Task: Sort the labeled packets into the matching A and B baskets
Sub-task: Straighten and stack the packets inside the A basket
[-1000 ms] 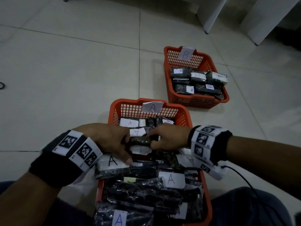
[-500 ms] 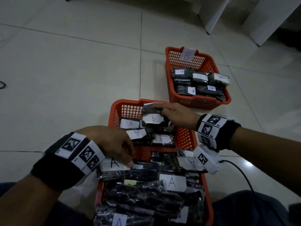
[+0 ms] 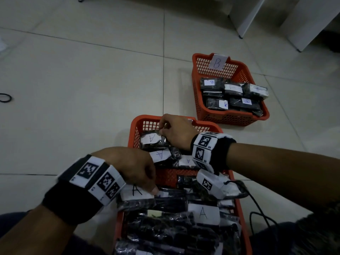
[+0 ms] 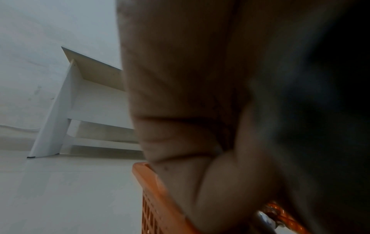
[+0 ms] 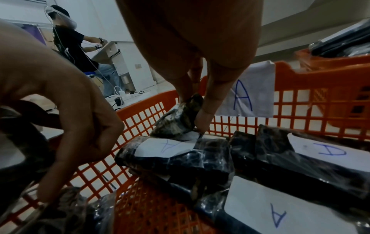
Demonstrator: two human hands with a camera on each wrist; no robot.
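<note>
The orange A basket (image 3: 137,126) sits in the middle of the floor, its paper A label (image 5: 246,93) on the far wall. My right hand (image 3: 161,130) pinches one end of a black packet marked A (image 3: 152,139) at the basket's far end. In the right wrist view the pinched packet (image 5: 180,117) is tilted, its lower end resting on another A packet (image 5: 172,148). My left hand (image 3: 145,181) curls over a near A packet (image 3: 135,191) on a heaped pile. The B basket (image 3: 196,74) stands farther right with several B packets.
A nearer orange basket (image 3: 243,229) below the A basket is heaped with black packets. A black cable (image 3: 257,205) trails on the floor at right. White furniture legs (image 3: 246,19) stand at the back. Another person (image 5: 70,41) sits in the background.
My right hand has carried its packet from the middle of the pile to the far end of the A basket and lowered it onto the packets there. The left hand has barely moved.
</note>
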